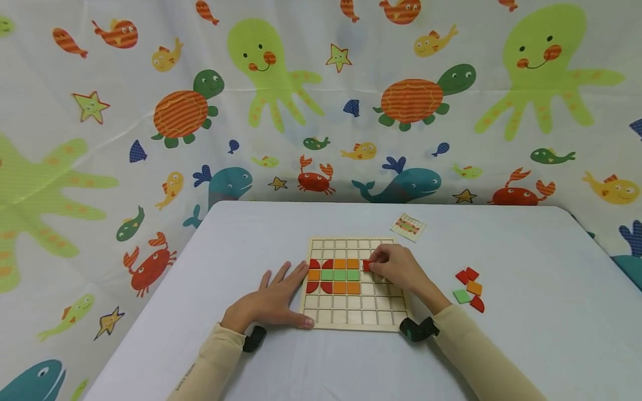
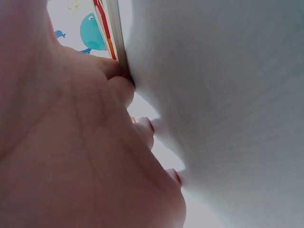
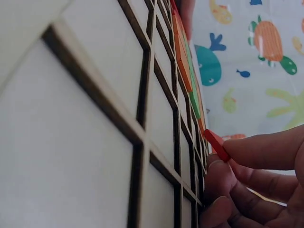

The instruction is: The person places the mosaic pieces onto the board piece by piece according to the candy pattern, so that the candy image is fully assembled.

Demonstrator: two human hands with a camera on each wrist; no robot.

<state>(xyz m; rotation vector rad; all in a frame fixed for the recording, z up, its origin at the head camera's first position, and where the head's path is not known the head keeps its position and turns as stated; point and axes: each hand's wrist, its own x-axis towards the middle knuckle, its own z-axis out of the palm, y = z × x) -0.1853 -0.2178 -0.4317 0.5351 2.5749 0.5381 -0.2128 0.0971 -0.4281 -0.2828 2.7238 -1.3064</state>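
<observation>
A wooden grid board lies on the white table, its left rows partly filled with red, orange and green tiles. My right hand is over the board's upper right part and pinches a red tile between thumb and fingers. In the right wrist view that red tile tilts at the fingertips, just by the grid cells. With fingers spread, my left hand rests at the board's left edge, thumb by the lower left corner. The left wrist view shows mostly the palm and the board's side.
Right of the board lies a loose group of red, orange and green tiles, among them a green square and an orange square. A small pattern card sits behind the board. A cloth printed with sea animals hangs behind the table.
</observation>
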